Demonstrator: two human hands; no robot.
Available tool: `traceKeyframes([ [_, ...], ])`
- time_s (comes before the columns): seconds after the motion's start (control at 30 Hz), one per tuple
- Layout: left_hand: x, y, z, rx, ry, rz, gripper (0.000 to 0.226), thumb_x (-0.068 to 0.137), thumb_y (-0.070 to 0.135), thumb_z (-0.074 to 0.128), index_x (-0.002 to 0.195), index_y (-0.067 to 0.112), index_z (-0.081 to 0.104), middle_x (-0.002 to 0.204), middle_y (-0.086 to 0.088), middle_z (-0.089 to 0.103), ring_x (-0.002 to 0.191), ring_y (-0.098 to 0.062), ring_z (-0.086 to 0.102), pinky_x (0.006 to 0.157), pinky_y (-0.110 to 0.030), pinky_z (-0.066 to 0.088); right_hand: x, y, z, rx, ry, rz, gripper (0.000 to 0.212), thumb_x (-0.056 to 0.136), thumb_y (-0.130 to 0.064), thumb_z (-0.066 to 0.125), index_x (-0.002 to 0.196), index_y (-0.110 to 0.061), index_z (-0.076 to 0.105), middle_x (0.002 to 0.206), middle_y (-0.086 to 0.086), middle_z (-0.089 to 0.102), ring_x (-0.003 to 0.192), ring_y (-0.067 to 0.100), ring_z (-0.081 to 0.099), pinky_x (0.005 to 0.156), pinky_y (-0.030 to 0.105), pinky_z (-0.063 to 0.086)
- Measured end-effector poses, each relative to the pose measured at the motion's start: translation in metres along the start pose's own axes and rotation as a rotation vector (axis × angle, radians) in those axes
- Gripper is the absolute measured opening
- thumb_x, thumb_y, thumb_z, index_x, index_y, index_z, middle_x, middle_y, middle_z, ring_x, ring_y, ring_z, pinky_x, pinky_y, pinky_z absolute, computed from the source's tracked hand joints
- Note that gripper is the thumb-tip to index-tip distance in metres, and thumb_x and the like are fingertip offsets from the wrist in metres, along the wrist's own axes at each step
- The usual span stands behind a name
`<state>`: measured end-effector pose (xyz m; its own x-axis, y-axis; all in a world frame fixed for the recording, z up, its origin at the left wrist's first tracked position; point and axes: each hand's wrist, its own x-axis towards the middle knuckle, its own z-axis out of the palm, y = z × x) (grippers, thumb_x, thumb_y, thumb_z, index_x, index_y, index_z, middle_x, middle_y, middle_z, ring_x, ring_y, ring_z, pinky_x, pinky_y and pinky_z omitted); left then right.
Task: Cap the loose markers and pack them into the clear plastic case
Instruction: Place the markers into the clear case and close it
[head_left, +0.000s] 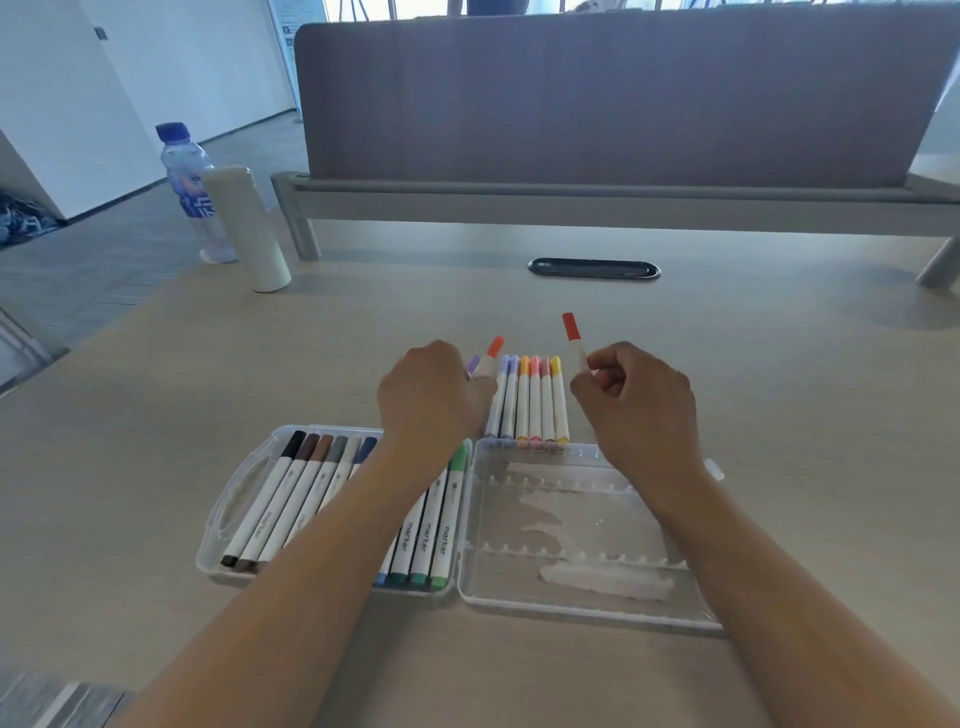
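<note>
The packing is partly done and the work at this moment looks like picking up the next pens for the empty side of the clear plastic case, which lies open flat on the near part of the worktop. Its left half already holds a row of capped markers, dark shades at the left running to greens at the right (the middle of that row is hidden by the left forearm), while its right half shows only bare clip ridges. Just beyond the case's far edge lies a row of loose markers, side by side and touching, all capped as far as can be seen, in purple, orange, pink and yellow. The left hand has its grip curled round an orange-capped marker at the left end of that row, its cap pointing away and up. The right hand pinches a red-capped marker between thumb and fingers, lifted off the worktop and nearly upright. Both pens seem capped, so my reading is that the next move calls for carrying them back toward the near right half, laying each parallel to the ridges and pressing it into a slot.
</note>
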<state>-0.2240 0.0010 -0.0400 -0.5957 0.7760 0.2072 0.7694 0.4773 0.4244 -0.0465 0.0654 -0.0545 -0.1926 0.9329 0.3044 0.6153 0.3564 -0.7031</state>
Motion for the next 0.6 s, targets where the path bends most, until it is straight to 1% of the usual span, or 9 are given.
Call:
traceKeyframes([
  [0.07, -0.004, 0.000, -0.009, -0.139, 0.032, -0.061, 0.030, 0.086, 0.039, 0.065, 0.069, 0.015, 0.067, 0.063, 0.002, 0.064, 0.056, -0.019, 0.055, 0.056, -0.025, 0.039, -0.004, -0.006, -0.006, 0.023, 0.012, -0.046, 0.015, 0.090, -0.029, 0.067, 0.104, -0.025, 0.071, 0.081, -0.011, 0.068, 0.077, 0.010, 0.063, 0.077, 0.033, 0.054],
  [0.13, -0.015, -0.002, -0.019, -0.265, 0.064, -0.094, 0.025, 0.086, 0.041, 0.069, 0.074, 0.020, 0.069, 0.067, 0.007, 0.065, 0.063, -0.014, 0.060, 0.058, -0.023, 0.038, -0.007, -0.014, -0.012, 0.013, -0.007, -0.106, 0.022, 0.091, -0.031, 0.067, 0.112, -0.024, 0.069, 0.079, -0.011, 0.067, 0.074, 0.008, 0.063, 0.078, 0.035, 0.056],
  [0.2, -0.029, -0.003, -0.029, -0.345, 0.090, -0.095, 0.026, 0.087, 0.043, 0.069, 0.074, 0.020, 0.069, 0.068, 0.006, 0.067, 0.066, -0.012, 0.062, 0.058, -0.022, 0.040, -0.011, -0.025, -0.020, 0.017, -0.058, -0.134, 0.027, 0.093, -0.030, 0.067, 0.119, -0.024, 0.066, 0.076, -0.011, 0.067, 0.072, 0.011, 0.065, 0.079, 0.039, 0.059],
  [0.27, -0.044, -0.007, -0.037, -0.405, 0.097, -0.104, 0.029, 0.087, 0.044, 0.068, 0.072, 0.019, 0.071, 0.068, 0.004, 0.069, 0.067, -0.014, 0.065, 0.060, -0.023, 0.047, -0.018, -0.037, -0.029, 0.000, -0.129, -0.126, 0.029, 0.093, -0.029, 0.068, 0.121, -0.027, 0.062, 0.075, -0.012, 0.067, 0.072, 0.013, 0.068, 0.079, 0.043, 0.062],
  [0.33, -0.060, -0.013, -0.045, -0.453, 0.074, -0.118, 0.025, 0.086, 0.042, 0.068, 0.073, 0.021, 0.072, 0.069, 0.006, 0.070, 0.068, -0.015, 0.067, 0.067, -0.030, 0.056, -0.031, -0.048, -0.036, -0.038, -0.210, -0.095, 0.027, 0.092, -0.031, 0.068, 0.118, -0.031, 0.061, 0.077, -0.011, 0.068, 0.070, 0.013, 0.070, 0.078, 0.045, 0.062],
  [0.4, -0.077, -0.022, -0.052, -0.494, 0.049, -0.131, 0.019, 0.084, 0.038, 0.068, 0.072, 0.023, 0.071, 0.068, 0.006, 0.070, 0.067, -0.016, 0.068, 0.070, -0.036, 0.059, -0.056, -0.057, -0.038, -0.045, -0.273, -0.067, 0.022, 0.092, -0.033, 0.067, 0.113, -0.032, 0.062, 0.074, -0.009, 0.069, 0.062, 0.012, 0.071, 0.078, 0.042, 0.060],
  [0.47, -0.096, -0.030, -0.057, -0.511, 0.038, -0.136, 0.016, 0.084, 0.036, 0.069, 0.073, 0.024, 0.071, 0.067, 0.007, 0.070, 0.063, -0.010, 0.067, 0.067, -0.033, 0.057, -0.086, -0.063, -0.032, -0.044, -0.291, -0.054, 0.018, 0.090, -0.038, 0.066, 0.108, -0.035, 0.063, 0.071, -0.010, 0.070, 0.058, 0.007, 0.070, 0.077, 0.036, 0.059],
  [0.53, -0.113, -0.036, -0.061, -0.538, 0.042, -0.144, 0.014, 0.084, 0.035, 0.070, 0.075, 0.025, 0.070, 0.065, 0.008, 0.069, 0.057, -0.005, 0.065, 0.063, -0.029, 0.055, -0.111, -0.068, -0.019, -0.094, -0.276, -0.047, 0.019, 0.089, -0.045, 0.064, 0.106, -0.038, 0.063, 0.078, -0.014, 0.071, 0.065, 0.005, 0.069, 0.075, 0.031, 0.056],
  [0.6, -0.126, -0.042, -0.063, -0.572, 0.057, -0.150, 0.012, 0.084, 0.035, 0.070, 0.078, 0.025, 0.071, 0.066, 0.010, 0.069, 0.058, -0.004, 0.065, 0.063, -0.028, 0.057, -0.124, -0.068, -0.005, -0.158, -0.234, -0.040, 0.020, 0.089, -0.046, 0.063, 0.107, -0.037, 0.062, 0.090, -0.014, 0.069, 0.076, 0.007, 0.066, 0.070, 0.029, 0.049],
])
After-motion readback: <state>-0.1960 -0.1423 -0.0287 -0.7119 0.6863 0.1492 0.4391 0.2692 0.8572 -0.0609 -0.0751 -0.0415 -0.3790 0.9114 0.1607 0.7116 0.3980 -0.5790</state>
